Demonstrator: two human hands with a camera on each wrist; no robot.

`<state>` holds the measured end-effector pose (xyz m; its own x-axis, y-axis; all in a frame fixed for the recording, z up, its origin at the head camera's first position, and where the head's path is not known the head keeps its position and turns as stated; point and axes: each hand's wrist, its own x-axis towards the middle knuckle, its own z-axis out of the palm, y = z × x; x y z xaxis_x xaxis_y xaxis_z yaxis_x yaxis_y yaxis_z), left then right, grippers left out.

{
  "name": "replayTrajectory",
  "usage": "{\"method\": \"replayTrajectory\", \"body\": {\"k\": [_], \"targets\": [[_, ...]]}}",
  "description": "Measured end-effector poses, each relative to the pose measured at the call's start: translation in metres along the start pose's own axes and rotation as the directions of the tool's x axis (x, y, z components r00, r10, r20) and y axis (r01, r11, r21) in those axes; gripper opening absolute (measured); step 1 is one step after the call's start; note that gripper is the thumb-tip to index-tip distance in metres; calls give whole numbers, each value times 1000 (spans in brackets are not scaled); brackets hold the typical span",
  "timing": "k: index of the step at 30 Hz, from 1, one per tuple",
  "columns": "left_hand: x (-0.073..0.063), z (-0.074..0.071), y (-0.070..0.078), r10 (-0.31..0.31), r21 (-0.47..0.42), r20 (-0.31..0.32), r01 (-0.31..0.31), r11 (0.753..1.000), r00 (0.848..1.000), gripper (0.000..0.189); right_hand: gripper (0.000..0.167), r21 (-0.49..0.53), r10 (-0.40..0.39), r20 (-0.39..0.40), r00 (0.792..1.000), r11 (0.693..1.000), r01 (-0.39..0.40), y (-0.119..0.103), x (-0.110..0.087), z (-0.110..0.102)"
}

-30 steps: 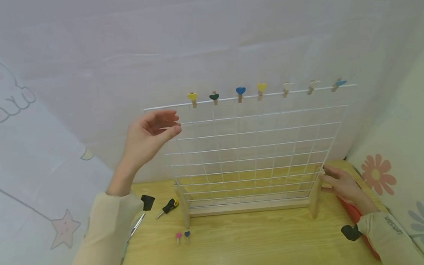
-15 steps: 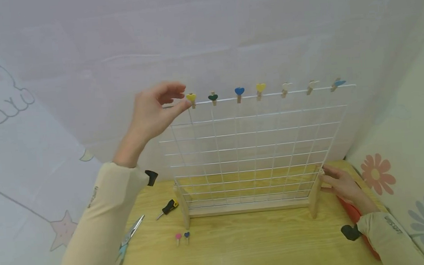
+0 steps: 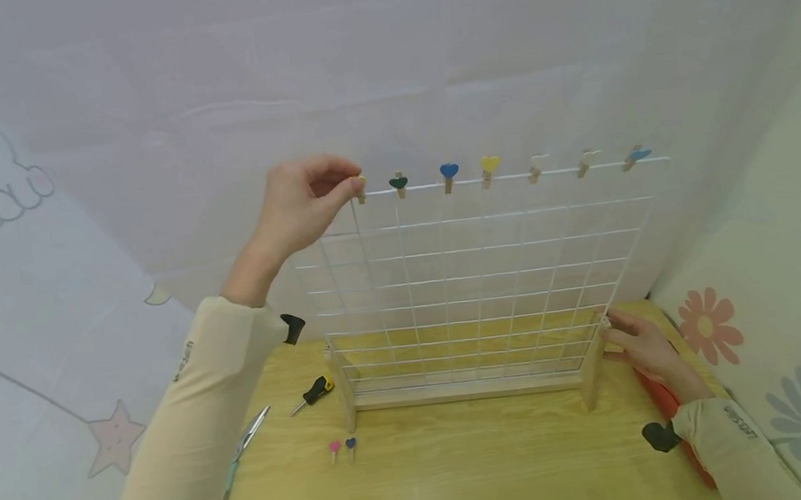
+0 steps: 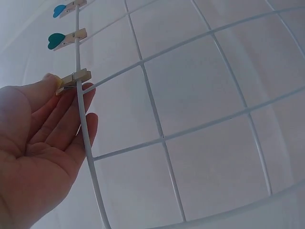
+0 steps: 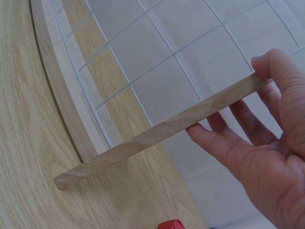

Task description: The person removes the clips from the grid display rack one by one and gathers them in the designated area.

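Observation:
My left hand (image 3: 296, 207) is at the top left of a white wire grid (image 4: 163, 138), pinching a small clothespin (image 4: 78, 78) with a yellow heart between thumb and forefinger. That clothespin straddles the top wire, its heart mostly behind the thumb. Beside it along the wire sit a green-heart clothespin (image 3: 400, 184), a blue-heart clothespin (image 3: 449, 174) and several more. Low on the right, my right hand (image 3: 648, 353) holds the upright wooden side post (image 5: 186, 119) of the grid's stand, thumb on its upper end and fingers against its outer side.
A pink-heart clothespin (image 3: 334, 449) and a dark-blue-heart clothespin (image 3: 351, 445) lie on the wooden table (image 3: 472, 470), left of centre. A screwdriver (image 3: 315, 391) and scissors (image 3: 251, 432) are at the left. Something red (image 3: 662, 398) lies under the right forearm.
My left hand has risen and moved right from beside the grid's top left corner to the yellow-heart clothespin, and its fingers have closed on it. The right hand stays on the post.

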<state>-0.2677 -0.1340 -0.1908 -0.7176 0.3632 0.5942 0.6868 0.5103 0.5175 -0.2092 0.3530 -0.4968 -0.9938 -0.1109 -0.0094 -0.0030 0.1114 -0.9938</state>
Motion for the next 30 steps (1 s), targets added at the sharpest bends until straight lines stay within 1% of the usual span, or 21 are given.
{"method": "replayTrajectory", "body": {"k": [5,9,12,15,20,23,25,30], "targets": [[2,2,0,7,18,-11,-7,1000,1000,15,70,12,-6,3,1000,1000,6,-3,0,1],[3,3,1,-3,13,-36,3,1000,999,14,70,-7,4,-1,1000,1000,-4,-4,2,1],[3,4,3,-21,6,-46,22,1000,999,14,70,-13,14,6,1000,1000,-14,-3,3,-1],[4,4,4,-24,18,-46,25,1000,999,13,68,22,6,4,1000,1000,-6,-3,3,-2],[5,3,6,-10,36,-33,11,999,999,10,65,77,-21,4,1000,997,21,-3,3,-1],[4,3,7,-10,45,-33,12,999,999,9,67,75,-18,16,1000,997,17,-2,3,0],[4,4,6,-9,56,-45,12,998,999,10,68,74,-14,21,1000,997,12,-2,2,0],[5,9,3,-18,44,-86,22,999,996,12,66,91,-14,17,1000,996,13,1,2,-2]]}}
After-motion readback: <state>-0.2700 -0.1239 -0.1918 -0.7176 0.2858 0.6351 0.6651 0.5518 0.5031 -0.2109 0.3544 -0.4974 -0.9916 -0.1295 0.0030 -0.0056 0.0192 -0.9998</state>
